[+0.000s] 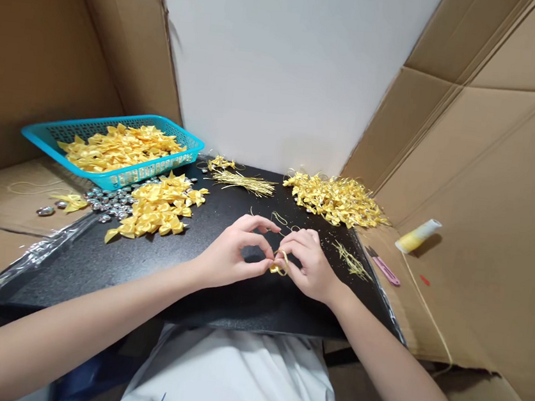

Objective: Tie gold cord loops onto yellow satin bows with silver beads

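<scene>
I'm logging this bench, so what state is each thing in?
Left hand, fingertips pinched at the gold loop
Right hand, fingertips closed at the same loop
Blue basket, upright, heaped with yellow bows
Bow piles outside basket, heaped
Silver beads, loose, piled
Gold cords, loosely bunched
Pink cutter, lying down
Thread spool, thread trailing

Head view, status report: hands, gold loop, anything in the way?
Left hand and right hand pinching the gold loop. Loop over the black table. Gold strands to the right of the right hand, nothing seen blocking the loop.
</scene>
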The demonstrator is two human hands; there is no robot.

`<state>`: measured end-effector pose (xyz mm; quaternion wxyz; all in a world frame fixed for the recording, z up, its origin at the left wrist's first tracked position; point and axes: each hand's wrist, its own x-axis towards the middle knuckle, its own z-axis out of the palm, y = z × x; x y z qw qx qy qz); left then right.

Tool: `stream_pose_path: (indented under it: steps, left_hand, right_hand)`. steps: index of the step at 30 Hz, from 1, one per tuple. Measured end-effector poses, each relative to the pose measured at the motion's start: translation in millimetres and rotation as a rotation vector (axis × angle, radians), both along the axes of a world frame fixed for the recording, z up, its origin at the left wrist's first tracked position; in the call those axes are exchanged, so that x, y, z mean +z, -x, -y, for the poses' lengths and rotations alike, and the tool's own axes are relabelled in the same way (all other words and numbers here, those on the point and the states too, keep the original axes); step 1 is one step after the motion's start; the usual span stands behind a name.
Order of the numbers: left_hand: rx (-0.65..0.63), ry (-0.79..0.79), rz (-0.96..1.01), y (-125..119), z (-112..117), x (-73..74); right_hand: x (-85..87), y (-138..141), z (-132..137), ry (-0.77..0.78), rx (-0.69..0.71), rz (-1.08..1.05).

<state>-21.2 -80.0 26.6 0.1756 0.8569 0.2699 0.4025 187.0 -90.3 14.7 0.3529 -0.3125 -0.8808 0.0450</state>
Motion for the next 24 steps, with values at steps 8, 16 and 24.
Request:
stream_pose_path:
  steps: [8, 16, 24]
  left_hand:
    - [-0.069, -0.014, -0.064, 3.8, -5.4, 1.0]
    - [-0.116, -0.003, -0.124, 3.4, -6.5, 3.3]
    - [-0.099, -0.037, -0.099, 2.4, -7.6, 0.7]
  right_hand:
    - [1.1, 2.4, 2.1, 0.068, -0.011, -0.005]
    - [-1.0, 3.9, 2.0, 0.117, 0.021, -0.039]
    - [1.6, 5.2, 3.9, 0.121, 0.032, -0.063]
